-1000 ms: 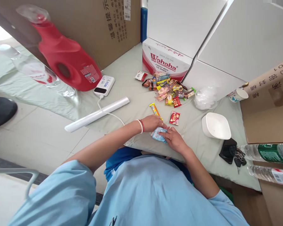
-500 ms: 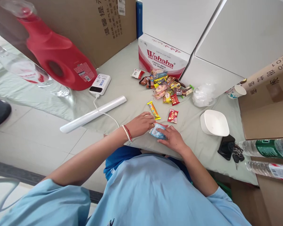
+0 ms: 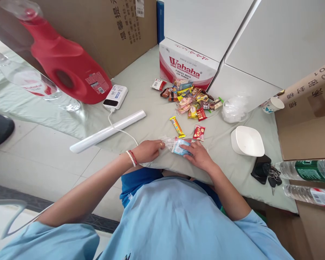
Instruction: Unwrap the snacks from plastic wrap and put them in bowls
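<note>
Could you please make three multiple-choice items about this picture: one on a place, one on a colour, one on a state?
1. Where does the white bowl stand?
A. right of the hands
B. on the Wahaha box
C. on the floor

2. What colour is the large jug at the upper left?
A. green
B. red
C. white

3. What is the right hand doing?
A. hanging off the table
B. lifting a water bottle
C. resting on the light blue packet

Answers:
1. A: the bowl sits on the grey cloth, right of both hands, beside the black phone and keys.
2. B: its body is bright red, with a clear cap.
3. C: the fingers lie on the packet on the cloth, while the left hand holds clear wrapping beside it.
</note>
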Available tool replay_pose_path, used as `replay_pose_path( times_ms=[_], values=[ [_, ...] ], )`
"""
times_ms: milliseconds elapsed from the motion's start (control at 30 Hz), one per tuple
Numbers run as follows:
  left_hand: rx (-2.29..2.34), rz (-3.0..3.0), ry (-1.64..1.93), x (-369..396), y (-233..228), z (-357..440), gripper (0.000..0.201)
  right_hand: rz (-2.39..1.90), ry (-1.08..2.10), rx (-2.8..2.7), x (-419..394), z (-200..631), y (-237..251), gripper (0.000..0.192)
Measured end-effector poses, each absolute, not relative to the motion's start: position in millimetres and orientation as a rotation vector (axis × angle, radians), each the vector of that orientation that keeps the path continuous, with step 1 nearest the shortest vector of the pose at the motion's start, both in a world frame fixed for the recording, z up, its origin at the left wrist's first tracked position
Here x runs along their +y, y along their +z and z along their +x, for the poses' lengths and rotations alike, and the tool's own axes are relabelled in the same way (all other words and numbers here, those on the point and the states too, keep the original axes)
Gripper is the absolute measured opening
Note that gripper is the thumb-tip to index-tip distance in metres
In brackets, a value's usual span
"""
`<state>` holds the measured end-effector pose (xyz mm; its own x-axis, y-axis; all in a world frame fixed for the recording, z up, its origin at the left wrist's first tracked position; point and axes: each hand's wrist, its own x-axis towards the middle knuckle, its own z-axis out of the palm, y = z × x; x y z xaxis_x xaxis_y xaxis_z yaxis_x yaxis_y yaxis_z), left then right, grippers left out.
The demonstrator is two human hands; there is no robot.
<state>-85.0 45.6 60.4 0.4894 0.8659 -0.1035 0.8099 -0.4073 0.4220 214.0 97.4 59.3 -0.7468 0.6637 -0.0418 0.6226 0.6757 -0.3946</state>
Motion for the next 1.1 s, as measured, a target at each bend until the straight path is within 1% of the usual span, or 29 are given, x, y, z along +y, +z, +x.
replay_pose_path(
  times_ms=[100, 133, 200, 267, 367, 400, 433, 500, 633, 767, 867, 967, 1033, 1100],
  values=[
    [1.616, 2.238, 0.387, 44, 65, -79, 0.021, -1.128, 0.458, -2.827, 93, 209, 63, 0.063],
    [1.7, 2.21, 0.431, 46, 67, -73, 0.025, -1.126, 0.431, -2.839, 93, 207, 64, 0.062],
    [1.858, 2.143, 0.5, 52, 71, -62, 0.033, -1.084, 0.41, -2.855, 96, 206, 65, 0.053],
    [1.979, 2.051, 0.545, 59, 71, -53, 0.037, -1.026, 0.417, -2.862, 102, 205, 63, 0.045],
    [2.057, 1.903, 0.521, 67, 60, -47, 0.052, -0.986, 0.455, -2.825, 107, 206, 57, 0.041],
    [2.046, 1.877, 0.49, 67, 55, -48, 0.054, -0.986, 0.469, -2.799, 107, 206, 54, 0.04],
    [2.028, 1.866, 0.468, 66, 50, -49, 0.052, -0.991, 0.479, -2.767, 106, 206, 52, 0.04],
    [1.991, 1.877, 0.474, 61, 41, -52, 0.038, -1.0, 0.485, -2.706, 103, 206, 48, 0.04],
    [1.872, 1.857, 0.659, 46, 39, -56, 0.011, -0.994, 0.495, -2.647, 97, 206, 44, 0.039],
    [1.734, 1.618, 0.836, 36, 55, -47, 0.002, -0.981, 0.566, -2.607, 99, 203, 41, 0.036],
    [1.664, 1.463, 0.976, 39, 62, -23, 0.005, -0.967, 0.601, -2.602, 101, 198, 40, 0.035],
    [1.558, 1.512, 1.012, 52, 60, 5, 0.012, -0.962, 0.642, -2.614, 103, 201, 44, 0.035],
    [1.522, 1.606, 0.983, 60, 54, 17, 0.022, -0.914, 0.766, -2.583, 105, 211, 49, 0.038],
    [1.521, 1.683, 0.952, 63, 47, 23, 0.03, -0.922, 0.927, -2.436, 109, 226, 54, 0.038]
  ],
)
